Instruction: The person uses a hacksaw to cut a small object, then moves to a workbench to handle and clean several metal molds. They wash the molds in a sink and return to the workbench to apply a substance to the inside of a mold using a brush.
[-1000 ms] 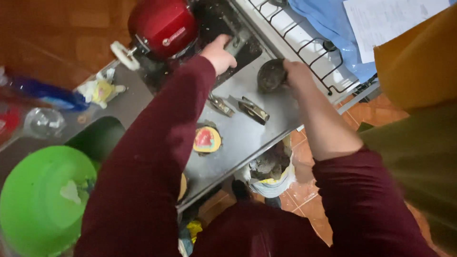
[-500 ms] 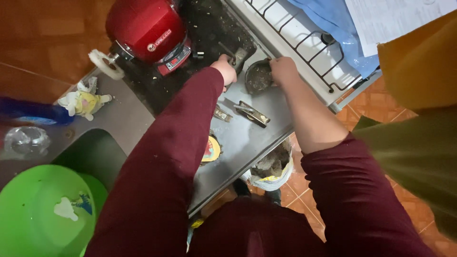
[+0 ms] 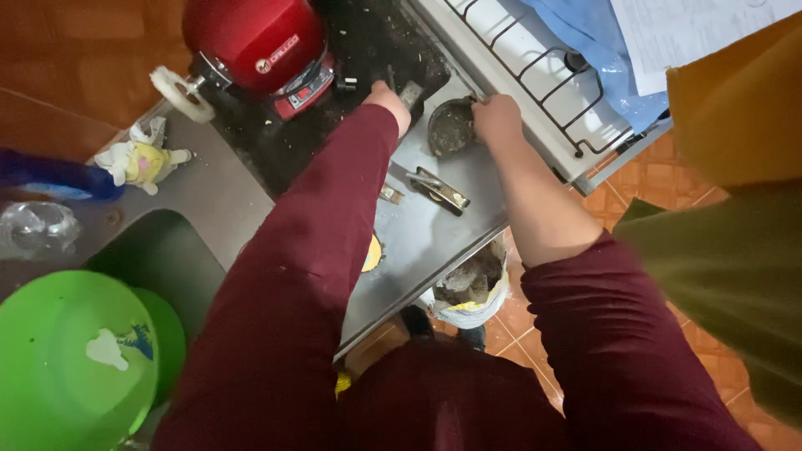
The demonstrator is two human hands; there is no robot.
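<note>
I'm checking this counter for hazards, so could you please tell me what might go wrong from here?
1. The right hand grips the small round bowl by its rim only; it might tip and spill.
2. The left hand reaches close to the red appliance, so the sleeve could knock it.
3. The metal tool lies loose between the arms and could be swept off the steel counter.
</note>
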